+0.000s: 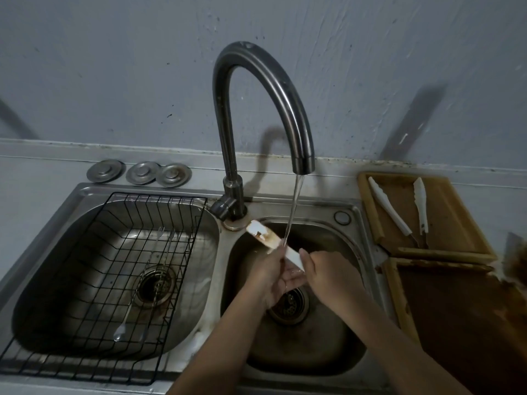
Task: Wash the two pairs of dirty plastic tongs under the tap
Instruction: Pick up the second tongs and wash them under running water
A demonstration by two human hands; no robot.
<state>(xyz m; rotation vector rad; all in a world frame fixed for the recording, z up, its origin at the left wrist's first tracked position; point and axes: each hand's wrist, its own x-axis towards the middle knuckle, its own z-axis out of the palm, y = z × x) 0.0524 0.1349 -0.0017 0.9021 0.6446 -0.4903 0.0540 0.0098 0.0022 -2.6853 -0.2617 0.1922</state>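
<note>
A white plastic pair of tongs with brown stains lies slanted over the right sink bowl, its far end pointing up-left. My left hand and my right hand both grip its lower end. Water runs from the curved tap and lands on the tongs just above my fingers. A second white pair of tongs, spread open, rests on the wooden tray at the right.
The left sink bowl holds a black wire rack with two thin metal utensils. Three round metal lids sit behind it. A second wooden board lies at the near right.
</note>
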